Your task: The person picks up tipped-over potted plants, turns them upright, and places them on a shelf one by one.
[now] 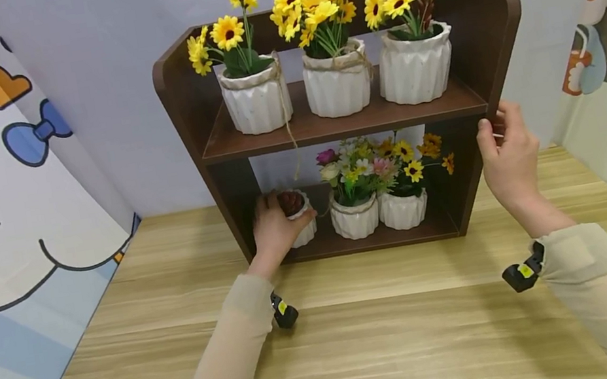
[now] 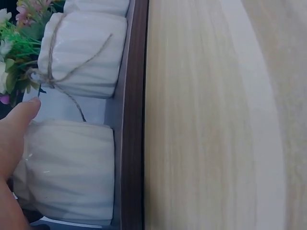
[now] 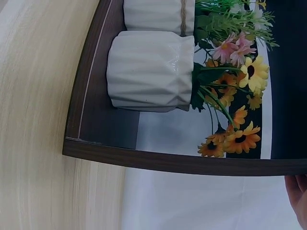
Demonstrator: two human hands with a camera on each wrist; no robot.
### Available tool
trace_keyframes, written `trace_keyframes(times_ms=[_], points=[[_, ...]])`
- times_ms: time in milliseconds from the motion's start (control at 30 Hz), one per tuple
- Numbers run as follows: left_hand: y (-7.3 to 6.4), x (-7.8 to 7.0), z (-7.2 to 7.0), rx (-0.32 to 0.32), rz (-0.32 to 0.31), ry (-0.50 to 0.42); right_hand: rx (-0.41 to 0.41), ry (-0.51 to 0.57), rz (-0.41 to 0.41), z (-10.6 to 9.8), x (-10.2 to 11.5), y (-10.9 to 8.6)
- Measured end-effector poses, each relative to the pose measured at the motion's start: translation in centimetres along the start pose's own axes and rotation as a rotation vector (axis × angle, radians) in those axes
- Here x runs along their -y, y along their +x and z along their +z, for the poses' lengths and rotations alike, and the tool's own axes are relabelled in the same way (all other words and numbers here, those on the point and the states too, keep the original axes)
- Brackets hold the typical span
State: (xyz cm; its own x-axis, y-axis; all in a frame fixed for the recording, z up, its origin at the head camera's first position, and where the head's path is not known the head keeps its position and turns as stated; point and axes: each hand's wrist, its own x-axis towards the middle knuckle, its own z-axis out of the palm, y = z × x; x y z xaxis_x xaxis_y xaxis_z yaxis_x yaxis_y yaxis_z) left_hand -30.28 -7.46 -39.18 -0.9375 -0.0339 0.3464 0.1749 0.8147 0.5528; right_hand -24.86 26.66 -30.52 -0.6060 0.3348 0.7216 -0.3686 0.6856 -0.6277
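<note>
On the lower board of a dark brown two-tier shelf [image 1: 342, 133], my left hand [image 1: 278, 226] grips a small white flower pot [image 1: 305, 235] holding a dark red succulent [image 1: 291, 202]. Its thumb crosses the pot's rim; the other fingers go round the left side, partly hidden. In the left wrist view the white pot [image 2: 72, 170] lies beside the thumb. My right hand [image 1: 508, 150] holds the shelf's right side panel, thumb at the front edge, fingers partly hidden behind it. Only a little of the right hand [image 3: 298, 196] shows in the right wrist view.
Two more white pots, one with mixed flowers [image 1: 356, 217] and one with orange daisies [image 1: 404, 210], stand on the lower board. Above are three white pots [image 1: 257, 104] with yellow flowers, a twine end hanging from one. The shelf stands on a wooden table [image 1: 385, 329] against a pale backdrop.
</note>
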Motion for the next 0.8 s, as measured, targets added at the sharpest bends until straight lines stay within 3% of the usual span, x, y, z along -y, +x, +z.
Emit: trace_keyframes(times_ms=[467,800], points=[[-1.0,-0.6,-2.1,-0.052,0.06,0.022,-0.003,0.014,0.004,0.2,0.3,0.0],[-2.4,-1.5,-4.2,-0.002,0.229,0.133,-0.001,0.042,0.085,-0.2,0.8,0.0]])
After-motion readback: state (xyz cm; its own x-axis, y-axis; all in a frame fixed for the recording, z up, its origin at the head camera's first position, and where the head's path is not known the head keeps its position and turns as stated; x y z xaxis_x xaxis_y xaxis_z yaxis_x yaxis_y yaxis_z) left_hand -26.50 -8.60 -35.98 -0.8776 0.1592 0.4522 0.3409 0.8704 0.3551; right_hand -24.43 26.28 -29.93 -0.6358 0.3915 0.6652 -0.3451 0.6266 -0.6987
